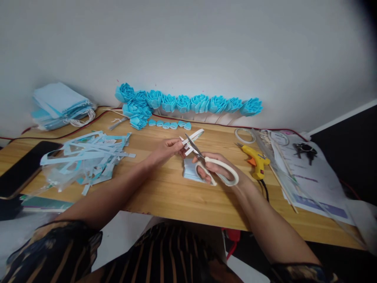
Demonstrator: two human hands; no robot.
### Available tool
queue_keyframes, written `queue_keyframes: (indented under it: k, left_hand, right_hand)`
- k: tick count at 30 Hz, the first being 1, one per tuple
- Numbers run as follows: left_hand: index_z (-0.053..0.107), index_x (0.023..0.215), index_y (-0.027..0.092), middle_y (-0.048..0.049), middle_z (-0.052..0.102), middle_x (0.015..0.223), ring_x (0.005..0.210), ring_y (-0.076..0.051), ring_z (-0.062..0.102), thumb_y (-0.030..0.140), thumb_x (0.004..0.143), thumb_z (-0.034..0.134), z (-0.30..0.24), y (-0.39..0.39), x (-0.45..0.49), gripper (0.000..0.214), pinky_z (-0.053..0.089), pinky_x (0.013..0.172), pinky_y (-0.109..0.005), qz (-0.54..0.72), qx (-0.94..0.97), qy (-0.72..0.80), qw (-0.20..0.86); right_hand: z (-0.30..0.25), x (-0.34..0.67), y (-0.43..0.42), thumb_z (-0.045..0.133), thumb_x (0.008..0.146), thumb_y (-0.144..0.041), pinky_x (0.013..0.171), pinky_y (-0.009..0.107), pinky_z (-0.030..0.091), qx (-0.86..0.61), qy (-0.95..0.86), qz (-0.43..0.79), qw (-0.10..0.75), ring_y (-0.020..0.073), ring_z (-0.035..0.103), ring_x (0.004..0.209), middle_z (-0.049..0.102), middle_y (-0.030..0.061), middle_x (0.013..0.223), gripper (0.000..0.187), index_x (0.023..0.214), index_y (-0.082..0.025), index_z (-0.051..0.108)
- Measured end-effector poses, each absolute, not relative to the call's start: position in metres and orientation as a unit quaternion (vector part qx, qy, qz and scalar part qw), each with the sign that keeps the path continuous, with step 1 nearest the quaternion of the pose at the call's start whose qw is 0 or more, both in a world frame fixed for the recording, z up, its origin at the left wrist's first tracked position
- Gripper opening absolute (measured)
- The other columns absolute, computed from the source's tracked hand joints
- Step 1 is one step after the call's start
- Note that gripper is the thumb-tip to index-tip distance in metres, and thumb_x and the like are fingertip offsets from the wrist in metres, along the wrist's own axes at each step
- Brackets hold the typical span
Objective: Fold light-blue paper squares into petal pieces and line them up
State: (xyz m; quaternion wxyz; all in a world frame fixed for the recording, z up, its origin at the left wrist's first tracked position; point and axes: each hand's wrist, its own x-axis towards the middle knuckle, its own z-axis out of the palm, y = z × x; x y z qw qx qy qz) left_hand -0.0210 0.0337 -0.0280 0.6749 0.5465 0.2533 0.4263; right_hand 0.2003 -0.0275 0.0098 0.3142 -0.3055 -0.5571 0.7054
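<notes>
"Where's that white strip (198, 134)?"

"Pinched in the left hand (172, 148), right at the parted blades of the scissors (200, 155); the right hand (222, 171) grips their handles."

"Any elbow room?"

"Bare wood left of the scissors, as far as the heap of strips (97, 153). A yellow glue gun (256, 159) lies to their right, the counter's (159, 188) front edge on their near side."

"And beyond them?"

"Blue flowers (200, 103) along the back, before a grey wall (188, 47)."
</notes>
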Motion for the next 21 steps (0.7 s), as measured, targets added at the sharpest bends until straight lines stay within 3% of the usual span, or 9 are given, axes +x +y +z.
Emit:
queue_keyframes:
  k: [7, 17, 21]
  left_hand:
    - [0.07, 0.083, 0.014, -0.0056, 0.068, 0.076, 0.07, -0.015, 0.062, 0.064, 0.074, 0.073, -0.031, 0.036, -0.022, 0.051, 0.049, 0.072, -0.03, 0.418, 0.561, 0.272, 0.661]
    - [0.069, 0.081, 0.015, -0.0046, 0.068, 0.075, 0.071, -0.014, 0.062, 0.06, 0.083, 0.066, -0.024, 0.033, -0.024, 0.044, 0.047, 0.07, -0.027, 0.409, 0.604, 0.29, 0.62]
    - [0.068, 0.081, 0.016, -0.0033, 0.066, 0.069, 0.063, -0.013, 0.059, 0.061, 0.084, 0.064, -0.019, 0.033, -0.025, 0.046, 0.043, 0.061, -0.025, 0.405, 0.629, 0.28, 0.602]
  right_hand:
    - [0.008, 0.199, -0.028, 0.073, 0.077, -0.057, 0.035, 0.018, 0.028, -0.341, -0.513, 0.723, 0.312, 0.005, 0.042, 0.039, 0.055, -0.0041, 0.058, 0.055, 0.11, -0.013, 0.065]
    - [0.009, 0.198, -0.029, 0.072, 0.08, -0.053, 0.034, 0.017, 0.028, -0.327, -0.493, 0.728, 0.346, 0.0037, 0.035, 0.039, 0.05, -0.005, 0.057, 0.052, 0.109, -0.012, 0.068]
    - [0.007, 0.199, -0.028, 0.072, 0.08, -0.053, 0.034, 0.017, 0.028, -0.331, -0.492, 0.73, 0.339, 0.0035, 0.035, 0.039, 0.05, -0.0052, 0.058, 0.052, 0.111, -0.012, 0.068]
